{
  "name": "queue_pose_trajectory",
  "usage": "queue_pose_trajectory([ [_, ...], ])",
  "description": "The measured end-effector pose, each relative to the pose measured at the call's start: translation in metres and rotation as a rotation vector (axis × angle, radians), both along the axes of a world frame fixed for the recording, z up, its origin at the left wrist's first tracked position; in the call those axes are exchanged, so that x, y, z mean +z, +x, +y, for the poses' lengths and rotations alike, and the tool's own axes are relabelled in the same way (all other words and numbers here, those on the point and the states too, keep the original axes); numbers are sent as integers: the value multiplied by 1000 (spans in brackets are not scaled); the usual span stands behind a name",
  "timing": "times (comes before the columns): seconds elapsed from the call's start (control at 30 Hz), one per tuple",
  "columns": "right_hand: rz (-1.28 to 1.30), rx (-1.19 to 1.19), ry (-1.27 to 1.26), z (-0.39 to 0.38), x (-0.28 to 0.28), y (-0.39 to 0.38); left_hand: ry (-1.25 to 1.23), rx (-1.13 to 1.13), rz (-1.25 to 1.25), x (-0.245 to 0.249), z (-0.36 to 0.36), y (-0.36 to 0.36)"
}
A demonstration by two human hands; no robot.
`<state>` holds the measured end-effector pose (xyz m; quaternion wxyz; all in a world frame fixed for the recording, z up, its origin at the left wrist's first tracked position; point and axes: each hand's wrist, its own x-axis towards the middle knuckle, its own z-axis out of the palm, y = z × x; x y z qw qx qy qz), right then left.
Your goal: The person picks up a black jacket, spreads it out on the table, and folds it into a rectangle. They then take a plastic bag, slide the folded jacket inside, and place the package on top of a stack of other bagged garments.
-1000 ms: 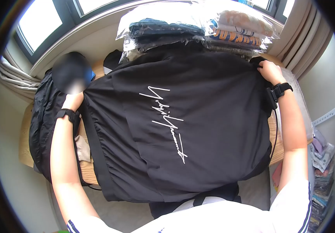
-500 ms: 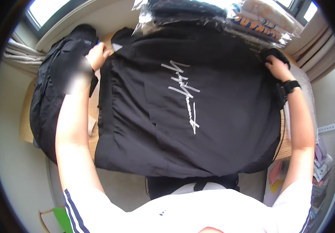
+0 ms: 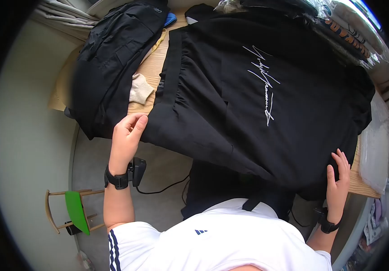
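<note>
A black jacket (image 3: 203,90) lies spread over the wooden table, with white handwriting-style script across its panel. Its wide, gathered hem band points to the left, and its near edge hangs over the table front. At the near left corner, my left hand (image 3: 129,135) is closed, thumb against fingers, pinching the jacket's edge. My right hand (image 3: 339,178) rests on the near right part of the cloth with fingers stretched and apart. Each wrist wears a black strap with a device.
Another black garment (image 3: 113,63) lies at the left, beside a beige cloth piece (image 3: 140,88) on the wooden table (image 3: 145,107). Plastic-wrapped clothes (image 3: 348,31) are stacked at the back right. A clear plastic bag (image 3: 375,144) lies at the right edge. A green-seated chair (image 3: 76,212) stands lower left.
My left hand has come from the far hem corner to the near one. The right hand has left the far right part and moved nearer, opening. The view has shifted.
</note>
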<state>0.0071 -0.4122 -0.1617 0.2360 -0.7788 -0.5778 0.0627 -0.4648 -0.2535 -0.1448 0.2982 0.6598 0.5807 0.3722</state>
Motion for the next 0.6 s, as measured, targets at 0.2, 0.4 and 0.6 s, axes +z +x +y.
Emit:
queue_pose_trajectory([
  [0.2, -112, -22, 106, 9, -31, -4, 93, -61, -467, -18, -14, 20],
  [0.4, -140, -6, 196, 11, -38, 2, 296, 332, -529, -66, -53, -2],
  [0.6, -158, -4, 178, 12, -36, 1, -113, 377, -762, -79, -71, -4],
])
